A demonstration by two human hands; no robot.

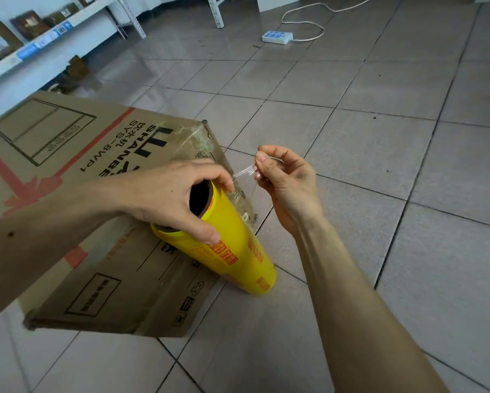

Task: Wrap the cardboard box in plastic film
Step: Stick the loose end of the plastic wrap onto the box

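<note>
Cardboard box (pixel 76 171) lies on the tiled floor (pixel 351 165) at 9 o'clock, w/ some film on its far corner. Left hand (pixel 164 194) grips the top end of the yellow film roll (pixel 232 245), which stands at the box's edge, and right hand (pixel 283 177) at 3 o'clock pinches a thin twisted film strand (pixel 242 174). Risk, I think: the strand is so narrow it can snap or cling to itself if pulled hard, and the roll can tip.

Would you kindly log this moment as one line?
left hand: grips film roll | right hand: pinches film strand | cardboard box: corner filmed
</note>
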